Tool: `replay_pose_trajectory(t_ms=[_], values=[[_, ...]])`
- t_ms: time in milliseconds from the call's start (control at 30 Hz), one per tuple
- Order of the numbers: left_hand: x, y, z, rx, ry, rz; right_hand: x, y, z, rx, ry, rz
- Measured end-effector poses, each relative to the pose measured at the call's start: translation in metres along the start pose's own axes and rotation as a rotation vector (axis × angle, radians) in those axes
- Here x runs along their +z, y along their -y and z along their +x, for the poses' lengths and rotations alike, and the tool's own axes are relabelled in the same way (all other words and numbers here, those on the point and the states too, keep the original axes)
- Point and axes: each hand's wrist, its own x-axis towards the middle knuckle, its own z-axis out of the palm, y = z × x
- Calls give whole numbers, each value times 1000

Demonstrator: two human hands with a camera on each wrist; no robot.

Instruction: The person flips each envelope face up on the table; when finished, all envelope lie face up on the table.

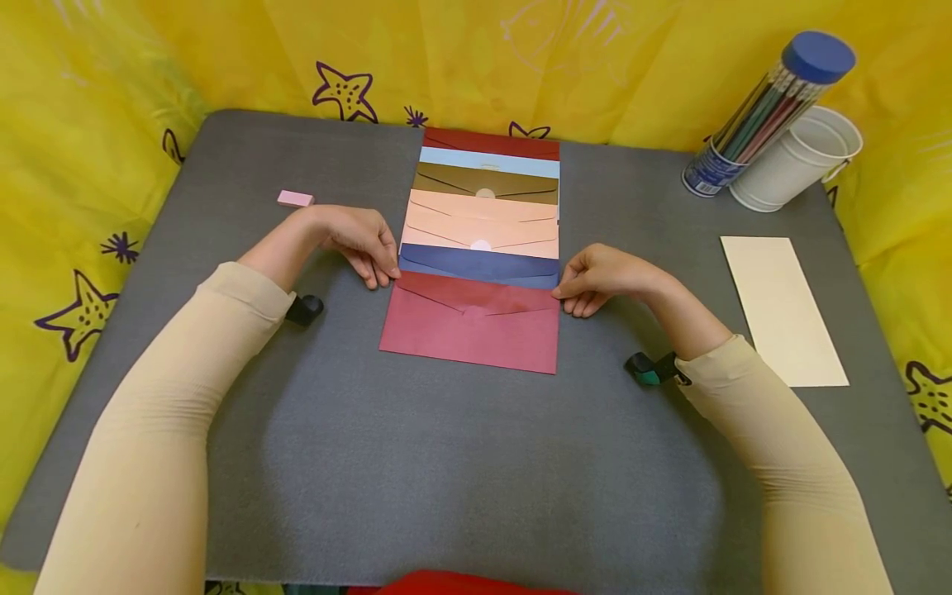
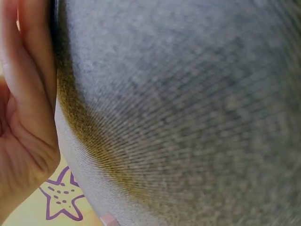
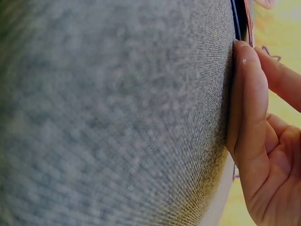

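A rosy red envelope (image 1: 476, 335) lies nearest the person, at the front of an overlapping column of envelopes. My left hand (image 1: 360, 244) pinches its upper left corner, fingertips right at the edge. At the opposite upper corner, my right hand (image 1: 598, 277) pinches it between thumb and fingers. Just behind sits a blue envelope (image 1: 479, 260), partly covered. Farther back come peach envelopes (image 1: 439, 235), an olive-brown envelope (image 1: 439, 178), a light blue envelope (image 1: 454, 157) and a dark red envelope (image 1: 491, 142). In the right wrist view, the fingertips (image 3: 251, 54) meet the envelope edges.
A pink eraser (image 1: 296, 198) lies beyond the left wrist. At the back right, a tub of pencils (image 1: 766, 111) leans against a white metal bucket (image 1: 796, 161). A cream paper rectangle (image 1: 784, 310) lies by the right forearm. Yellow patterned cloth (image 1: 260, 58) surrounds the grey table (image 1: 476, 479).
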Motion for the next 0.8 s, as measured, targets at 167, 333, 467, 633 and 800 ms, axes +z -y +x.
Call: replay_pose_trajectory(t_ms=[167,333,467,633,800], values=[[-1,-3,-4,-8,-40,37,0,0,-1,-3,-13,-7],[-3,-10,-11,11,-105,42,0,0,-3,-7,-14,-7],[1,-23,-11,72,-142,18,-3,-1,-8,-13,-19,1],[19,-51,0,183,-181,-63,-13,-4,-17,-45,-55,19],[43,-87,25,300,-230,-213,-28,-13,-28,-61,-109,42]])
